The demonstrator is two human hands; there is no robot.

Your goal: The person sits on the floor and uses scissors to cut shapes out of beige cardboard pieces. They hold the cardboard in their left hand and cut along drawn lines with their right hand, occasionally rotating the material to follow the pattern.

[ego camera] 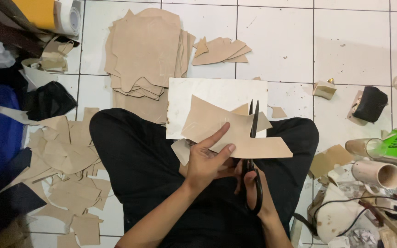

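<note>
Landmark: white board on the lap. Nearest, right hand grips black scissors, blades up into the tan piece lying over the board's near edge. Left hand pinches that piece flat, index finger extended, probably steadying the cut. Left of board, loose tan offcuts. Beyond the board, a stack of cut shapes on the tiled floor.

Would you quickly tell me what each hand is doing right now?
Left hand: closed on the tan sheet.
Right hand: closed on the black scissors, blades open at the sheet.
</note>
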